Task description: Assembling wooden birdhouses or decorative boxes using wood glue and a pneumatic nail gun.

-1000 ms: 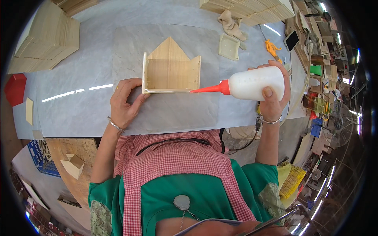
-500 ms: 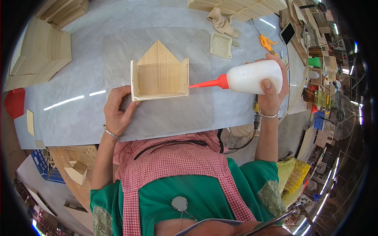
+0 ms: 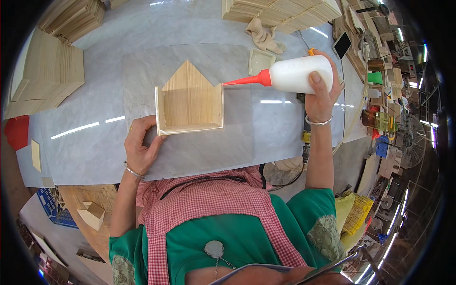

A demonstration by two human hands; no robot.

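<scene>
A small house-shaped wooden box [image 3: 189, 102] with a pointed back panel and low side walls lies on the grey mat. My left hand [image 3: 141, 140] grips its lower left corner, fingers at the left wall and thumb by the bottom edge. In my right hand [image 3: 322, 88] is a white squeeze glue bottle [image 3: 297, 75], held sideways with its red nozzle [image 3: 247, 80] pointing left. The nozzle's tip meets the upper end of the box's right wall. White glue shows along the left and bottom edges.
Stacks of thin wooden boards stand at the left [image 3: 52, 71] and the back [image 3: 285, 12]. Behind the bottle are a shallow cream dish [image 3: 261, 62], beige gloves [image 3: 263, 37] and a phone [image 3: 341, 45]. A wooden piece [image 3: 92, 214] sits on the lower-left board.
My right hand has drawn the nozzle tip from low on the box's right wall up to its upper end. The left hand keeps its hold on the box.
</scene>
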